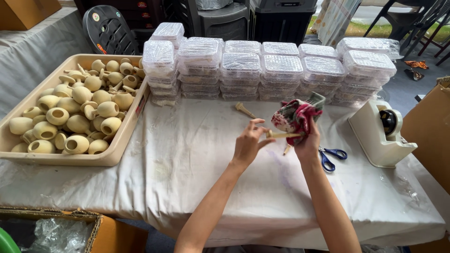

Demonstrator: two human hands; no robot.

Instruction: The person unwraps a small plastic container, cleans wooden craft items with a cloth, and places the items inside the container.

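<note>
My left hand (248, 143) pinches one end of a thin beige clay stem (280, 135) above the table. My right hand (308, 143) grips a red, white and green cloth (296, 115) wrapped around the stem's other end. A second beige stem piece (244, 110) lies on the white table cover (197, 154) just beyond my hands. Another small one (286, 150) pokes out below my right hand.
A beige tray (115, 152) full of round clay pots (77, 122) sits at the left. Stacks of clear lidded plastic boxes (281, 70) line the far edge. Blue-handled scissors (330, 157) and a cream tape dispenser (379, 133) lie right; cardboard boxes (429, 131) flank the table.
</note>
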